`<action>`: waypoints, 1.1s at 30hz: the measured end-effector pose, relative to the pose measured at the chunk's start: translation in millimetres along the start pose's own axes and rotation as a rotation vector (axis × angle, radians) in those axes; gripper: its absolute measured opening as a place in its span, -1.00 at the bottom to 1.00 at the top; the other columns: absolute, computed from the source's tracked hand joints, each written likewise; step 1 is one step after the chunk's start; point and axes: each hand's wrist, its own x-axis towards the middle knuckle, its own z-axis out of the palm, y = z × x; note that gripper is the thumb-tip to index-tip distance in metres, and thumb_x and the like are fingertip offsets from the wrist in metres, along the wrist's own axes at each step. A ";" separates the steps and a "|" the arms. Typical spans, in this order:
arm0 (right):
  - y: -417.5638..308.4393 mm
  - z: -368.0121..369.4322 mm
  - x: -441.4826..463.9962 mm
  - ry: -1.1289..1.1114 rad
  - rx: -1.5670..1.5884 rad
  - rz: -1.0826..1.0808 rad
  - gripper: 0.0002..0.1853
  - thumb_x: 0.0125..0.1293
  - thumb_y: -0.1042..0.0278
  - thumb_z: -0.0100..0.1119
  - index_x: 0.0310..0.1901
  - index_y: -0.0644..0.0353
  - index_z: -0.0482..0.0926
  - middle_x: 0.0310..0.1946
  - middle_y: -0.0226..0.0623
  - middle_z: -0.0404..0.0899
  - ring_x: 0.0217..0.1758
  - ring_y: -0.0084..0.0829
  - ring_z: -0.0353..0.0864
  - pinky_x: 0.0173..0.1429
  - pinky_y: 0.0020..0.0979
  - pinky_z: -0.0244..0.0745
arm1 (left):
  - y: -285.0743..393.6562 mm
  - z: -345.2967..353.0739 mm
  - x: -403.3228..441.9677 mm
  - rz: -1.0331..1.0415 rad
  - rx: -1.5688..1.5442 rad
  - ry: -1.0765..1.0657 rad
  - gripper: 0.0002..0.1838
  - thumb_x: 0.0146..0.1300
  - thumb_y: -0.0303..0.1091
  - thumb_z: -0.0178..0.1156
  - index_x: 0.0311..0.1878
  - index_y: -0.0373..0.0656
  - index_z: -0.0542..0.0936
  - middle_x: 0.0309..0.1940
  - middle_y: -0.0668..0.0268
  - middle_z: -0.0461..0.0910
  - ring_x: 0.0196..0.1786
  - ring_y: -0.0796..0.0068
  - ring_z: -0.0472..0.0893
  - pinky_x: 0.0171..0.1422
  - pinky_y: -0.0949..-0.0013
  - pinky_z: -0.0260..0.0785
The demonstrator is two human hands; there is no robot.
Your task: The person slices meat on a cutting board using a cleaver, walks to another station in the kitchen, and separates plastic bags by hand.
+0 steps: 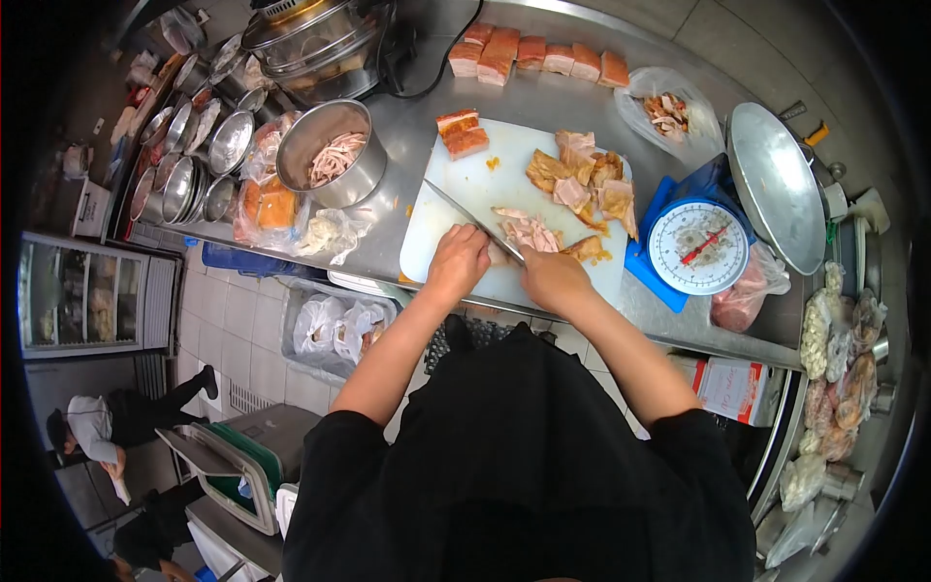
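My right hand (555, 279) is wrapped round the handle of a kitchen knife (467, 215), whose blade slants up and left across the white cutting board (446, 254). Close beside the blade, my left hand (461, 260) is curled down on a small piece of meat (499, 256), mostly hidden by the fingers. Sliced meat (529, 233) lies on the knife's far side. Larger chunks of cooked meat (580, 177) are heaped at the board's right. Two browned pork blocks (464, 136) sit at its upper left corner.
A steel pot (372, 160) holding meat strips stands left of the board. To the right is a blue dial scale (698, 247) with a metal pan (776, 184). Pork blocks (533, 53) line the back, near a plastic bag (669, 112). Another person (102, 427) is at lower left.
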 end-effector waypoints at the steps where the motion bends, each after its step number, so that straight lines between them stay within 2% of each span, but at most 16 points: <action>1: -3.9 0.3 8.9 0.030 0.019 -0.009 -0.64 0.40 0.24 0.15 0.12 0.26 0.57 -0.14 0.10 0.75 -0.05 0.11 0.74 0.08 0.06 0.60 | -0.6 -1.1 1.1 0.015 -0.005 -0.004 -0.85 0.10 -0.56 0.34 -0.23 -0.23 0.64 -0.25 0.14 0.59 -0.11 0.01 0.57 0.03 0.06 0.46; 4: -11.2 -15.5 30.3 -0.007 0.007 0.002 -0.59 0.39 0.22 0.15 0.17 0.28 0.56 -0.09 0.11 0.75 -0.02 0.12 0.74 0.12 0.05 0.60 | 0.1 -3.5 1.9 0.026 -0.018 -0.001 -0.86 0.10 -0.56 0.34 -0.24 -0.23 0.64 -0.26 0.14 0.59 -0.11 0.01 0.57 0.03 0.06 0.46; 8: -10.8 -31.0 12.6 -0.107 -0.022 -0.054 -0.56 0.39 0.22 0.13 0.21 0.29 0.54 -0.07 0.12 0.75 0.00 0.12 0.74 0.14 0.05 0.60 | -0.6 -4.8 -3.0 0.015 -0.047 0.014 -0.87 0.11 -0.55 0.34 -0.25 -0.23 0.63 -0.26 0.14 0.58 -0.11 0.01 0.57 0.03 0.06 0.46; 10: -15.1 -18.7 4.5 -0.122 0.003 0.032 -0.58 0.40 0.29 0.00 0.22 0.27 0.54 -0.01 0.19 0.72 0.09 0.11 0.73 0.21 0.05 0.56 | -0.1 -1.9 -0.5 0.007 -0.033 0.025 -0.88 0.13 -0.54 0.34 -0.25 -0.23 0.62 -0.25 0.14 0.59 -0.10 0.01 0.57 0.04 0.06 0.46; 14: -13.3 -33.6 29.7 -0.150 0.085 0.026 -0.55 0.40 0.27 0.04 0.25 0.28 0.52 -0.01 0.19 0.72 0.09 0.09 0.72 0.21 0.04 0.56 | -1.0 -4.7 -5.3 0.023 -0.035 0.005 -0.89 0.15 -0.53 0.34 -0.25 -0.23 0.62 -0.25 0.13 0.59 -0.09 0.01 0.57 0.04 0.06 0.45; 17: -18.0 -56.6 8.9 -0.180 0.064 0.008 -0.54 0.39 0.24 0.06 0.25 0.29 0.52 -0.03 0.19 0.72 0.09 0.11 0.72 0.21 0.03 0.56 | -2.1 -1.0 -1.5 0.016 -0.032 0.013 -0.90 0.16 -0.53 0.34 -0.26 -0.23 0.62 -0.25 0.13 0.59 -0.09 0.01 0.57 0.04 0.06 0.45; 19: -22.1 -41.8 2.1 -0.232 0.051 0.030 -0.55 0.39 0.23 0.06 0.23 0.30 0.53 -0.03 0.19 0.72 0.09 0.12 0.71 0.21 0.04 0.56 | -1.4 -0.3 -4.6 0.015 -0.005 0.055 -0.90 0.13 -0.53 0.33 -0.28 -0.19 0.62 -0.27 0.20 0.59 -0.08 0.08 0.58 0.03 0.08 0.46; 21: -19.8 -10.0 9.0 -0.067 0.056 0.049 -0.58 0.40 0.23 0.07 0.17 0.32 0.54 -0.08 0.19 0.73 0.07 0.13 0.72 0.19 0.04 0.57 | -1.1 1.6 -5.8 0.009 -0.001 0.063 -0.89 0.13 -0.52 0.33 -0.28 -0.19 0.62 -0.27 0.19 0.59 -0.08 0.09 0.58 0.03 0.08 0.46; 22: -15.1 -12.3 16.1 -0.064 0.053 0.049 -0.58 0.40 0.23 0.07 0.17 0.32 0.54 -0.08 0.19 0.73 0.07 0.13 0.72 0.19 0.04 0.57 | -1.2 2.5 -4.5 0.008 0.007 0.077 -0.89 0.13 -0.51 0.33 -0.27 -0.19 0.61 -0.27 0.19 0.59 -0.08 0.09 0.58 0.03 0.08 0.46; 24: -8.6 -19.8 33.4 -0.116 0.132 0.003 -0.61 0.40 0.23 0.07 0.13 0.31 0.54 -0.11 0.18 0.73 0.05 0.11 0.73 0.18 0.05 0.57 | -2.3 2.4 -8.1 0.002 -0.005 0.056 -0.89 0.14 -0.51 0.33 -0.27 -0.19 0.61 -0.26 0.20 0.58 -0.08 0.09 0.58 0.03 0.08 0.45; 26: -19.9 -56.9 20.1 -0.156 0.110 -0.022 -0.60 0.41 0.22 0.07 0.14 0.32 0.53 -0.11 0.18 0.73 0.04 0.11 0.74 0.16 0.06 0.58 | -3.1 0.5 -2.1 0.005 -0.018 0.046 -0.89 0.14 -0.50 0.33 -0.27 -0.18 0.61 -0.25 0.20 0.58 -0.08 0.09 0.58 0.04 0.08 0.45; 28: -35.7 -76.4 -2.6 -0.342 0.103 0.092 -0.58 0.41 0.21 0.05 0.16 0.33 0.52 -0.09 0.19 0.73 0.01 0.12 0.74 0.15 0.05 0.59 | -1.8 1.8 -8.0 -0.019 -0.012 0.056 -0.89 0.14 -0.50 0.32 -0.27 -0.18 0.60 -0.23 0.20 0.58 -0.07 0.09 0.57 0.05 0.08 0.44; 29: -29.7 -52.4 2.7 -0.348 0.102 0.092 -0.58 0.41 0.21 0.05 0.16 0.33 0.52 -0.09 0.19 0.73 0.01 0.12 0.74 0.15 0.05 0.59 | -1.5 2.8 -9.6 -0.025 -0.014 0.055 -0.89 0.14 -0.50 0.32 -0.27 -0.18 0.60 -0.23 0.20 0.58 -0.07 0.09 0.57 0.05 0.08 0.44; 31: -9.0 7.1 20.2 -0.001 0.064 -0.004 -0.58 0.42 0.21 0.04 0.15 0.35 0.51 -0.10 0.19 0.73 -0.07 0.10 0.76 0.10 0.04 0.61 | 1.2 5.3 -8.4 -0.029 -0.014 0.096 -0.89 0.13 -0.52 0.32 -0.28 -0.18 0.59 -0.23 0.19 0.57 -0.06 0.08 0.56 0.07 0.08 0.43; 33: -11.5 -15.9 30.3 -0.063 0.102 -0.008 -0.57 0.42 0.21 0.04 0.16 0.36 0.50 -0.09 0.19 0.73 -0.08 0.09 0.77 0.09 0.04 0.61 | 0.1 0.0 -4.5 0.000 -0.023 0.078 -0.88 0.12 -0.53 0.32 -0.27 -0.19 0.60 -0.23 0.19 0.57 -0.06 0.08 0.56 0.07 0.07 0.43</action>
